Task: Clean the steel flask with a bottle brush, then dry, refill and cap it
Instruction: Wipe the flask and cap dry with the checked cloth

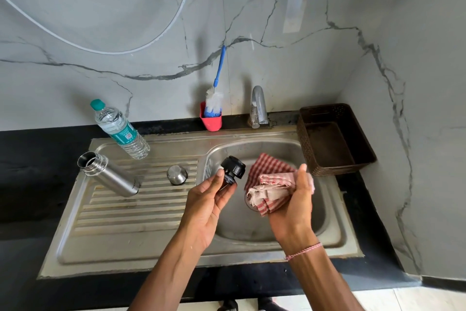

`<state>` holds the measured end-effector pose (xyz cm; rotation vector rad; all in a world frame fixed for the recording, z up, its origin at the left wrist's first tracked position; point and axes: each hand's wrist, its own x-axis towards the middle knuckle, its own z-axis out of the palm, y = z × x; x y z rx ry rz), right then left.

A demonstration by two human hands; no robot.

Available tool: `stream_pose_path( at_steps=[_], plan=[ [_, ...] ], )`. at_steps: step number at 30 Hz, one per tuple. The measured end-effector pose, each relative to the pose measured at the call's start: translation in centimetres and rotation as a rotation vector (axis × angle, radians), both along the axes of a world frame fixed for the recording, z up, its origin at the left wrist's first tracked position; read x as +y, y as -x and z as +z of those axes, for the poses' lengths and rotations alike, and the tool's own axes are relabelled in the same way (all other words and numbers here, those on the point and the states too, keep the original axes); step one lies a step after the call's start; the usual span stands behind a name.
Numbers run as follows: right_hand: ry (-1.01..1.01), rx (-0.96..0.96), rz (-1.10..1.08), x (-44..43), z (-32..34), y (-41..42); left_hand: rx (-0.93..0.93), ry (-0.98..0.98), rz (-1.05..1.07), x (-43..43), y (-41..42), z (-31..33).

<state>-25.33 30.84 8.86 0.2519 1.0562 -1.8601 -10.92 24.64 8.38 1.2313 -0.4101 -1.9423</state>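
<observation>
The steel flask (111, 175) stands uncapped on the ribbed drainboard (131, 212), its mouth open. A steel cup lid (177, 174) sits upside down on the drainboard to its right. My left hand (209, 199) pinches the black inner stopper (233, 169) over the sink basin's left edge. Beside it my right hand (295, 199) grips a bunched red-and-white checked cloth (269, 184) above the basin. The bottle brush (215, 98), blue-handled with white bristles, stands in a red holder (211, 121) at the wall. A plastic water bottle (119, 129) with a teal cap stands behind the flask.
The steel sink basin (325, 220) lies under both hands. A chrome tap (259, 106) rises behind it. A brown woven basket (335, 141) sits on the black counter at the right. Marble wall panels close the back and right side.
</observation>
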Motion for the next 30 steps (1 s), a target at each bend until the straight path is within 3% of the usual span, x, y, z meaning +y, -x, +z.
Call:
stream_pose_path(
  at_steps=[2, 4, 10, 16, 19, 21, 24, 27, 30],
  plan=[
    [0.034, 0.267, -0.054, 0.5, 1.7, -0.5, -0.016, -0.009, -0.015, 0.0, 0.1, 0.0],
    [0.052, 0.738, 0.013, 0.5, 2.7, -1.2, -0.025, 0.009, -0.052, 0.1, 0.6, 0.0],
    [0.245, 1.986, 0.515, 0.4, -0.9, 0.2, -0.044, 0.098, -0.075, 0.4, 1.8, 0.6],
    [0.142, 1.797, 0.432, 2.4, -3.2, 1.8, 0.063, 0.032, -0.031, 0.0, 0.8, 0.9],
    [-0.100, 1.493, 0.337, 2.1, -3.1, 2.7, 0.080, -0.002, -0.010, 0.1, 0.5, 1.1],
    [-0.128, 1.419, 0.194, 1.5, -2.0, 2.8, 0.079, -0.007, -0.012, 0.1, 0.4, 0.8],
    [0.043, 1.596, 0.132, 0.7, 0.8, 2.0, 0.047, 0.012, -0.046, 0.3, 0.7, 0.6],
    [0.226, 1.872, 0.345, 0.2, 0.8, 1.5, 0.024, 0.041, -0.062, 0.3, 1.0, 0.8],
    [0.280, 1.904, 0.432, 0.8, -1.3, 2.0, 0.030, 0.036, -0.028, 0.1, 0.5, 1.0]
  ],
)
